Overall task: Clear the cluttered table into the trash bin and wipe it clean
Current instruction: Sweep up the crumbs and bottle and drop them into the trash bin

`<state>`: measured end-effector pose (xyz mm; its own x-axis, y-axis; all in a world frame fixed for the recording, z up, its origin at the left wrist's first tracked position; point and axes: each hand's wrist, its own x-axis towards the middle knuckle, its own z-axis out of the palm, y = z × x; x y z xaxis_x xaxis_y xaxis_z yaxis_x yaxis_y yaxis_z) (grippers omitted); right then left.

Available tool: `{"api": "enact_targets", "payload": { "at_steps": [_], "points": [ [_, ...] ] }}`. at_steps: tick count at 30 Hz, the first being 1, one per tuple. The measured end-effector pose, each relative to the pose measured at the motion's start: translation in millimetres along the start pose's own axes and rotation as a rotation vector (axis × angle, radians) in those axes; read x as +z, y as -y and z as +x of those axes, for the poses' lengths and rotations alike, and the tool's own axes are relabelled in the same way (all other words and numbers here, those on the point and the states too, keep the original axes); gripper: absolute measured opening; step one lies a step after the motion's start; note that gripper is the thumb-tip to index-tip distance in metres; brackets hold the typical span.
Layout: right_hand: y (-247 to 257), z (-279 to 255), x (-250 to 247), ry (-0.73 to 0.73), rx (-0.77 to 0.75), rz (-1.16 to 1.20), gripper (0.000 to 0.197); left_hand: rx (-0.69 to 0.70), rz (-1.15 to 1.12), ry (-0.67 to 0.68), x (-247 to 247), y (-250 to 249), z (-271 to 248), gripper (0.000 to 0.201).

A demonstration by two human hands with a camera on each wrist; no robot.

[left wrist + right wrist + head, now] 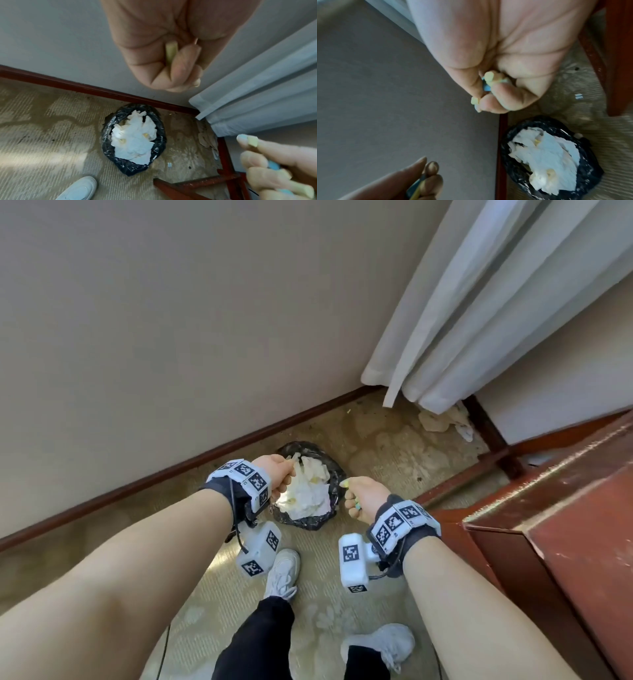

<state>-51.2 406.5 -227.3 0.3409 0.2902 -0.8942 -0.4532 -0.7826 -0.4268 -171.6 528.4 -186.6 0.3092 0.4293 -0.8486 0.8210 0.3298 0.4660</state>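
Observation:
A trash bin lined with a black bag (308, 523) (105, 135) (506, 148) stands on the carpet by the wall. It is heaped with crumpled white tissues (308, 494) (132, 142) (547, 155). My left hand (282, 474) (171, 65) (426, 175) hovers over the bin's left rim, its fingers curled into the palm. Over the right rim is my right hand (359, 494) (491, 92) (267, 162), curled the same way. Between the fingers I see only yellow and blue painted nails, no object.
A red-brown wooden table (565, 525) stands close on the right, its leg frame (197, 185) near the bin. A white curtain (479, 302) hangs behind, with crumpled paper (442, 419) under it. A small white scrap (169, 164) lies on the carpet. My shoes (284, 570) are just short of the bin.

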Motion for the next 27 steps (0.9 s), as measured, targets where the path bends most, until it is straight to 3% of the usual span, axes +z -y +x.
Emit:
{"api": "enact_targets", "payload": {
  "at_steps": [7, 10, 15, 18, 21, 23, 27],
  "points": [
    [-34.0, 114.5, 44.4, -0.063, 0.086, 0.134, 0.019, -0.185, -0.086, -0.003, -8.6, 55.3, 119.6, 0.032],
    [-39.4, 132.9, 48.3, -0.029, 0.07, 0.155, 0.037, -0.248, -0.109, 0.015, 1.0, 64.1, 147.2, 0.035],
    [-50.7, 133.8, 39.0, 0.011, 0.058, 0.222, 0.048, -0.3, -0.183, 0.025, 26.9, 66.2, 171.6, 0.031],
    [-47.4, 131.7, 27.7, 0.026, 0.083, 0.193, 0.051, -0.271, -0.282, 0.062, 41.3, 65.4, 185.6, 0.033],
    [-44.8, 130.5, 14.3, 0.009, 0.099, 0.162, 0.051, -0.245, -0.19, 0.083, 42.3, 55.8, 181.9, 0.015],
    [-43.1, 127.2, 6.2, 0.003, 0.075, 0.154, 0.05, -0.162, -0.019, 0.086, 41.4, 50.9, 177.0, 0.04],
    [-36.1, 115.2, -7.5, -0.03, 0.029, 0.148, 0.048, -0.041, 0.221, 0.049, 36.6, 38.4, 162.7, 0.048]
  ]
}}
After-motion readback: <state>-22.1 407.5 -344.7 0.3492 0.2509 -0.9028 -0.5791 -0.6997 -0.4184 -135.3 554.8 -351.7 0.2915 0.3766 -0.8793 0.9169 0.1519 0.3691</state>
